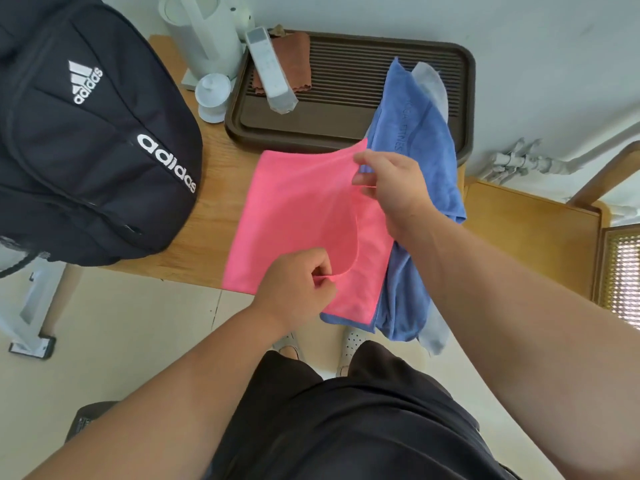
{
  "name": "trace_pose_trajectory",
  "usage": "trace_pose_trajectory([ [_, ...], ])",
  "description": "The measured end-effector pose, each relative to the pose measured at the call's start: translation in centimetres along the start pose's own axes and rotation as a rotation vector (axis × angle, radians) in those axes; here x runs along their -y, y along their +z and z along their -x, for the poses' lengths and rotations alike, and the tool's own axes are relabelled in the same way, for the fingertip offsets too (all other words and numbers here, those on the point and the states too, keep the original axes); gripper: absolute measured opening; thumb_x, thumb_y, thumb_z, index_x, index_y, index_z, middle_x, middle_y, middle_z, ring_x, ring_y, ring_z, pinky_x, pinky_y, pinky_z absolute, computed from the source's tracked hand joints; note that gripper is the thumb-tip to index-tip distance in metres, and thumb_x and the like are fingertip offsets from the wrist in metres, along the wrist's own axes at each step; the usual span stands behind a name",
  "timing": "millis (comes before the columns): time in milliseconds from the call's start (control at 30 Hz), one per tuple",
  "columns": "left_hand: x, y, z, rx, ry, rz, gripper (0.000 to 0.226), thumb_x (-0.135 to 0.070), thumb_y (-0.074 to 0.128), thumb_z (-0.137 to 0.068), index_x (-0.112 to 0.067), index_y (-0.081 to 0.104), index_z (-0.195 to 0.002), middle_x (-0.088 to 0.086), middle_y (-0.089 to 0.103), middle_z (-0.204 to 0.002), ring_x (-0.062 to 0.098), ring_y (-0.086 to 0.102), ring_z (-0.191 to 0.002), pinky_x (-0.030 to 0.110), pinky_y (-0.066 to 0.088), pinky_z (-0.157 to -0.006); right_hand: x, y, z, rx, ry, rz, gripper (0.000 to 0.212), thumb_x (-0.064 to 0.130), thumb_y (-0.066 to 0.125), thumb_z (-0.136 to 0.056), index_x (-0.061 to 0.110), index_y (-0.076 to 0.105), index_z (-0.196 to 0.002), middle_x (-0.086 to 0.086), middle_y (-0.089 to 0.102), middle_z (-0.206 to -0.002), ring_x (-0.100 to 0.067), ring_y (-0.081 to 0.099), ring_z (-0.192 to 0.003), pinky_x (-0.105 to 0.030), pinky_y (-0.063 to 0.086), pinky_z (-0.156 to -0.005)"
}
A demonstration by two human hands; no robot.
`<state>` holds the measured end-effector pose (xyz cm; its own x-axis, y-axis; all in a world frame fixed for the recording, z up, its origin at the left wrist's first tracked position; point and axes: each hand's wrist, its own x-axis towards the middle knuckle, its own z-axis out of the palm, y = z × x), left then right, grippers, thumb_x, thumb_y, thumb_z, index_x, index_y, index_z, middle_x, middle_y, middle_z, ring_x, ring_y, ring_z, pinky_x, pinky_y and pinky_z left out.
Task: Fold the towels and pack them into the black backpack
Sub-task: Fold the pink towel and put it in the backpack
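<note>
A pink towel (298,216) lies spread on the wooden table (207,220), its near edge hanging over the front. My left hand (294,289) pinches its near right edge, lifting a fold. My right hand (391,188) pinches the far right corner, raised off the table. Under and to the right of the pink towel lies a blue towel (426,143), draped from the tray over the table edge, with a pale grey towel (433,88) beneath it. The black backpack (86,140) stands at the left of the table; no opening is visible.
A dark brown slatted tray (346,109) at the back holds a white remote (270,71) and a brown cloth (294,57). A white kettle (201,32) and a small lidded cup (213,95) stand beside it. A wooden chair (536,230) is at the right.
</note>
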<state>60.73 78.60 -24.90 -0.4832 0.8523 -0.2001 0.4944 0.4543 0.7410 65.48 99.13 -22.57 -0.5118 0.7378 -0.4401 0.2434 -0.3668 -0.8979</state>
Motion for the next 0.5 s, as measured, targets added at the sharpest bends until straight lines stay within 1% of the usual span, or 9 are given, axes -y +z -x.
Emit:
trace_pose_trajectory([
  [67,-0.4,2.1,-0.4,0.081,0.009,-0.013,0.01,-0.009,0.061,-0.076,-0.016,0.055,-0.072,-0.001,0.056,-0.063,0.021,0.051,-0.063,0.039,0.044,-0.058,-1.1,-1.9,0.1,-0.012,0.054,0.006,0.02,0.019,0.062,-0.095,0.001,0.071,-0.097,-0.004,0.063,-0.08,-0.014,0.061,-0.071,-0.021,0.047,-0.058],
  [133,-0.2,4.3,-0.9,0.183,-0.002,-0.081,0.01,-0.007,0.06,-0.08,-0.014,0.056,-0.076,-0.001,0.058,-0.068,0.023,0.053,-0.067,0.041,0.047,-0.063,-2.6,-3.3,0.0,-0.005,0.129,0.115,0.016,0.018,0.061,-0.095,0.005,0.068,-0.09,-0.006,0.058,-0.078,-0.017,0.056,-0.07,-0.022,0.043,-0.055],
  [200,0.4,6.3,-1.1,0.274,-0.023,-0.161,0.009,-0.008,0.059,-0.085,-0.014,0.057,-0.079,-0.002,0.06,-0.073,0.023,0.056,-0.072,0.044,0.049,-0.068,-4.1,-4.5,-0.3,0.019,0.164,0.24,0.016,0.015,0.061,-0.092,0.001,0.065,-0.087,-0.01,0.05,-0.077,-0.021,0.045,-0.072,-0.031,0.038,-0.063],
  [267,1.0,7.6,-1.2,0.338,-0.058,-0.206,0.008,-0.011,0.059,-0.088,-0.015,0.058,-0.081,-0.002,0.061,-0.077,0.022,0.057,-0.075,0.044,0.051,-0.071,-5.4,-5.5,-0.7,0.052,0.181,0.311,0.007,0.008,0.06,-0.085,0.007,0.06,-0.078,-0.008,0.043,-0.076,-0.022,0.04,-0.073,-0.037,0.035,-0.069],
  [300,1.3,8.0,-1.2,0.356,-0.074,-0.215,0.008,-0.013,0.059,-0.09,-0.015,0.059,-0.082,-0.003,0.06,-0.077,0.022,0.057,-0.075,0.044,0.052,-0.071,-5.8,-5.8,-0.8,0.063,0.188,0.327,0.008,0.005,0.058,-0.083,0.005,0.057,-0.075,-0.007,0.042,-0.076,-0.022,0.039,-0.073,-0.038,0.036,-0.069],
  [367,1.8,8.3,-1.1,0.373,-0.1,-0.22,0.01,-0.016,0.059,-0.093,-0.015,0.059,-0.083,-0.001,0.061,-0.077,0.023,0.058,-0.074,0.042,0.052,-0.07,-5.9,-6.0,-0.6,0.062,0.167,0.365,0.007,0.002,0.056,-0.085,-0.003,0.061,-0.085,-0.007,0.045,-0.078,-0.02,0.043,-0.073,-0.039,0.04,-0.069],
  [400,1.9,8.2,-1.0,0.377,-0.109,-0.22,0.011,-0.018,0.059,-0.095,-0.014,0.059,-0.084,0.0,0.061,-0.077,0.024,0.058,-0.074,0.041,0.051,-0.069,-5.8,-5.9,-0.4,0.065,0.152,0.379,0.015,0.002,0.055,-0.087,-0.005,0.065,-0.096,-0.007,0.05,-0.081,-0.02,0.048,-0.074,-0.04,0.045,-0.071],
  [467,2.1,7.9,-0.9,0.385,-0.111,-0.202,0.013,-0.019,0.059,-0.096,-0.012,0.06,-0.085,0.001,0.061,-0.076,0.025,0.057,-0.073,0.04,0.048,-0.068,-5.8,-5.9,-0.4,0.055,0.13,0.396,0.029,0.003,0.055,-0.092,0.0,0.066,-0.119,-0.007,0.063,-0.093,-0.022,0.062,-0.084,-0.04,0.055,-0.084],
  [500,2.0,7.7,-0.9,0.394,-0.111,-0.18,0.014,-0.019,0.06,-0.096,-0.012,0.06,-0.085,0.0,0.06,-0.075,0.024,0.056,-0.071,0.039,0.047,-0.067,-5.7,-5.8,-0.4,0.042,0.124,0.388,0.035,0.004,0.056,-0.093,0.004,0.064,-0.127,-0.007,0.067,-0.103,-0.023,0.067,-0.092,-0.038,0.056,-0.09],
])
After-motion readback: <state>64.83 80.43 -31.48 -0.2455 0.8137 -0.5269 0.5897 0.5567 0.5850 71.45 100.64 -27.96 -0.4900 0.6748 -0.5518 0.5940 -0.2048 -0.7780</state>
